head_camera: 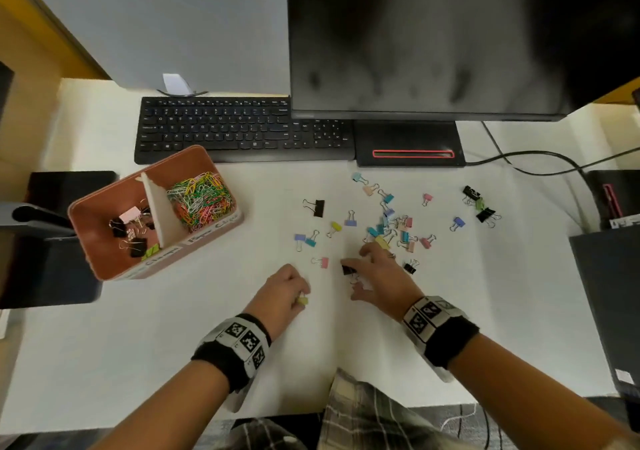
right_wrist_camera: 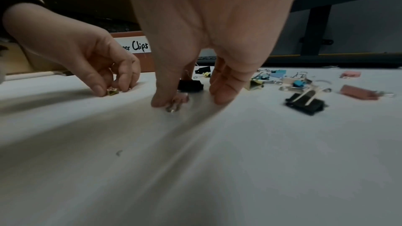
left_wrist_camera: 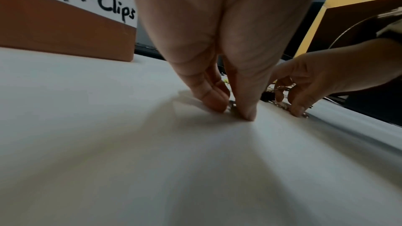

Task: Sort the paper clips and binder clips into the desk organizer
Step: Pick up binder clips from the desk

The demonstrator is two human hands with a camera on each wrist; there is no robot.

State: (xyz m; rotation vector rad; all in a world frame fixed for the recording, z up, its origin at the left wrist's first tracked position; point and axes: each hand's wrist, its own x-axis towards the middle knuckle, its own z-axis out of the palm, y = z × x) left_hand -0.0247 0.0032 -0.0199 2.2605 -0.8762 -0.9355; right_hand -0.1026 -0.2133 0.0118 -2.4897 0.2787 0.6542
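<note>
While low over the white desk [head_camera: 173, 345], left hand [head_camera: 282, 292] pinching a yellow binder clip [head_camera: 303, 300] between curled fingertips, clip touching the surface. Just beside it, right hand [head_camera: 375, 278] spread over a black binder clip [head_camera: 348, 270], thumb [right_wrist_camera: 162, 99] pressing on its wire handle, fingers bent but not closed round it. Beyond, loose binder clips [head_camera: 391, 221] scattered in many colours. Far left, brown desk organizer [head_camera: 104, 262]: paper clips [head_camera: 199, 200] piled in right compartment, a few binder clips in left. Keyboard [head_camera: 242, 131] and monitor [head_camera: 433, 41] at the back.
</note>
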